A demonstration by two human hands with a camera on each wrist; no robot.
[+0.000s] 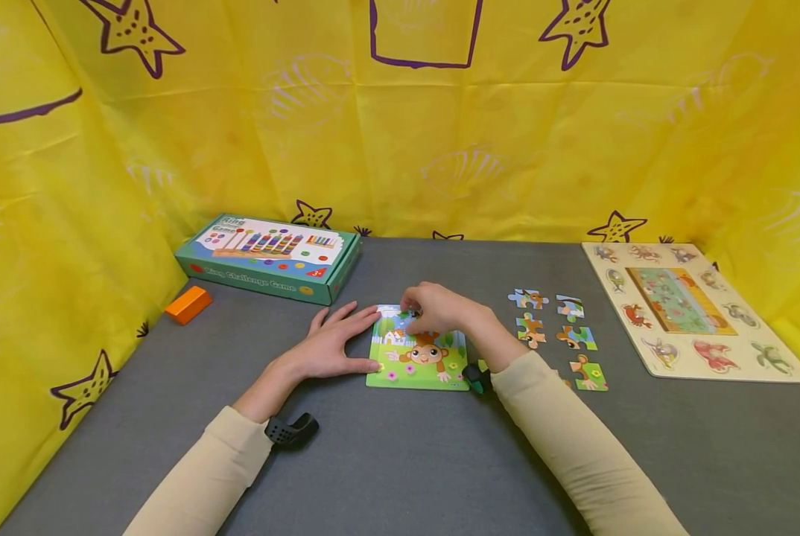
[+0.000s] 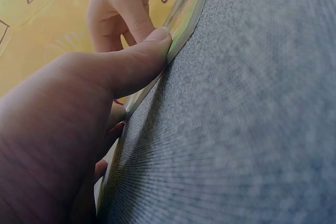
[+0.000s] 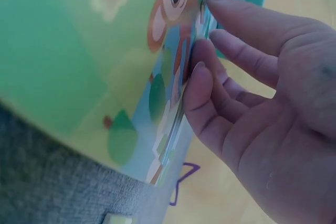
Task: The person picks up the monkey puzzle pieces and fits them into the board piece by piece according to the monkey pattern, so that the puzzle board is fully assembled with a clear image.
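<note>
A square jigsaw board with a smiling monkey on green grass lies on the grey table. Along its left edge rests my left hand, fingers spread and thumb touching the near left corner. My right hand is over the upper part of the board, with its thumb and fingers bent together on a small puzzle piece that they mostly hide. In the right wrist view the fingertips sit right at the board's surface. Several loose puzzle pieces lie to the right, some partly behind the right forearm.
A green ring game box stands at the back left, with an orange block in front of it. At the right lies a wooden board with sea animals, bearing a smaller picture panel. Yellow cloth hangs behind the table.
</note>
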